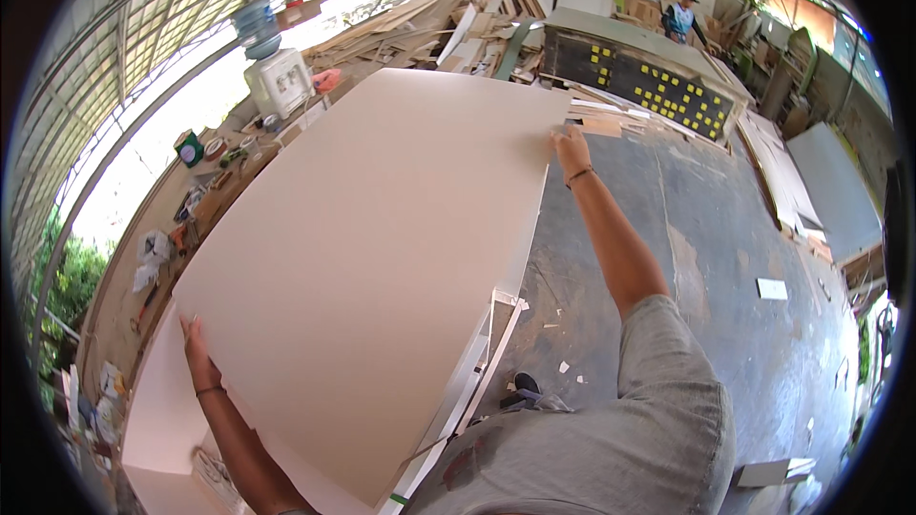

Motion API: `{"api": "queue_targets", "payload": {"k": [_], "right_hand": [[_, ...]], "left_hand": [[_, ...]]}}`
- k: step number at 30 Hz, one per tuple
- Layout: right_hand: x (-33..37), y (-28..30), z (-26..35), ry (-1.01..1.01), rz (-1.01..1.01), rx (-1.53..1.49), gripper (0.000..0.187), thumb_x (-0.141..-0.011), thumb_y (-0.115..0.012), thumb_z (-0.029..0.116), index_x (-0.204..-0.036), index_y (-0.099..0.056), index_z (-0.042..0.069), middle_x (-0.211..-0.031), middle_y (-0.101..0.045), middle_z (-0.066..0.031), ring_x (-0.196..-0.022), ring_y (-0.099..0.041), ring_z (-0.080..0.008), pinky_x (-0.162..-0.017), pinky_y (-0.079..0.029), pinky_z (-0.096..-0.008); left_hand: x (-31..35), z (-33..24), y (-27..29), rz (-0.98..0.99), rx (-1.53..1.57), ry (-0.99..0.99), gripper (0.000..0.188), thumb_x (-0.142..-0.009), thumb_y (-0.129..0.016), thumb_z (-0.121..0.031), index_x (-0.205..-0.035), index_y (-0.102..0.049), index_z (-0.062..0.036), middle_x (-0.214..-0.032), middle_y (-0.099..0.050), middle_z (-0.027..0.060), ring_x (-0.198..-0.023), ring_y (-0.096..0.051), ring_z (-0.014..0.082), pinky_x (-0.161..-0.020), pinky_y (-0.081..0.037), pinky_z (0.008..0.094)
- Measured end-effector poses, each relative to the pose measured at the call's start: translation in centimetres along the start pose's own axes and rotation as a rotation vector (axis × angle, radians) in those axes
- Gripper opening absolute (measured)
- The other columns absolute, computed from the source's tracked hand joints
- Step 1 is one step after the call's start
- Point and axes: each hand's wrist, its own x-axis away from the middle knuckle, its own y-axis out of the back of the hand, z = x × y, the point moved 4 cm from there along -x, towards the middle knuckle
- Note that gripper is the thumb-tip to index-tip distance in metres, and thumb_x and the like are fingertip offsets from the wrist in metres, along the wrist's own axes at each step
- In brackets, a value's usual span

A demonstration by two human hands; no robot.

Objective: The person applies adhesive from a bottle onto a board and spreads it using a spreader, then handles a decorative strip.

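A large, smooth white panel (372, 219) fills the middle of the view, tilted over a white box-like frame (157, 420) whose side shows at the lower left. My right hand (572, 151) grips the panel's right edge near its far corner, arm stretched out. At the near left, my left hand (197, 351) holds the opposite edge, its fingers partly hidden by the board. Beside my body, a narrow white framed edge (496, 334) shows under the panel's right side.
A cluttered workbench (215, 200) with tools runs along the left, near a water dispenser (279, 81). Scrap boards (401, 33) pile up behind. A dark cabinet with yellow squares (639, 76) stands far right, a person (681, 19) behind it. Offcuts litter the grey floor (658, 324).
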Motion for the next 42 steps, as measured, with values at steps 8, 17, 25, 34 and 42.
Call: {"api": "queue_targets", "payload": {"k": [8, 17, 25, 34, 42], "right_hand": [[-11.3, -0.2, 5.0, 0.246, 0.142, 0.471, 0.034, -0.074, -0.056, 0.021, -0.101, -0.064, 0.002, -0.098, -0.064, -0.0188, -0.096, -0.059, -0.0331, -0.084, -0.045, -0.0365], [-16.7, -4.5, 2.9, 0.060, 0.770, 0.843, 0.025, -0.075, -0.065, 0.027, -0.089, -0.069, 0.008, -0.082, -0.066, -0.0054, -0.070, -0.063, -0.0178, -0.057, -0.053, -0.0303], [-18.7, -5.0, 1.9, -0.030, 1.025, 0.692, 0.025, -0.074, -0.069, 0.032, -0.087, -0.065, 0.011, -0.068, -0.054, 0.0013, -0.060, -0.053, -0.0110, -0.049, -0.046, -0.0268], [-19.1, -4.9, 1.1, -0.121, 1.123, 0.539, 0.021, -0.076, -0.068, 0.031, -0.083, -0.061, 0.012, -0.064, -0.048, 0.0056, -0.055, -0.042, -0.0060, -0.045, -0.035, -0.0231], [-20.7, -4.6, -1.3, 0.024, 1.147, 0.412, 0.021, -0.079, -0.062, 0.030, -0.073, -0.060, 0.009, -0.061, -0.049, 0.0043, -0.054, -0.045, -0.0069, -0.045, -0.034, -0.0253]], "left_hand": [[-0.4, -2.0, 2.1, -0.036, -0.179, 0.091, 0.058, -0.091, -0.048, -0.024, -0.135, -0.025, 0.0067, -0.129, -0.043, 0.0189, -0.114, -0.048, 0.0235, -0.093, -0.041, 0.0306], [-1.4, -2.0, 2.8, -0.275, -0.489, 0.157, 0.029, -0.092, -0.043, -0.019, -0.101, -0.053, 0.0058, -0.090, -0.059, 0.0114, -0.079, -0.058, 0.0202, -0.073, -0.048, 0.0314], [0.0, -2.0, 3.8, -0.318, -0.586, 0.137, 0.029, -0.090, -0.045, -0.022, -0.097, -0.055, 0.0034, -0.085, -0.058, 0.0072, -0.076, -0.053, 0.0165, -0.071, -0.045, 0.0292], [-0.1, -1.1, 6.0, -0.332, -0.642, 0.090, 0.036, -0.088, -0.046, -0.021, -0.110, -0.054, 0.0057, -0.097, -0.060, 0.0098, -0.085, -0.054, 0.0175, -0.077, -0.044, 0.0282], [1.1, -2.8, 2.9, -0.379, -0.656, 0.157, 0.026, -0.082, -0.046, -0.022, -0.092, -0.059, -0.0017, -0.082, -0.058, 0.0060, -0.074, -0.050, 0.0174, -0.066, -0.044, 0.0348]]}}
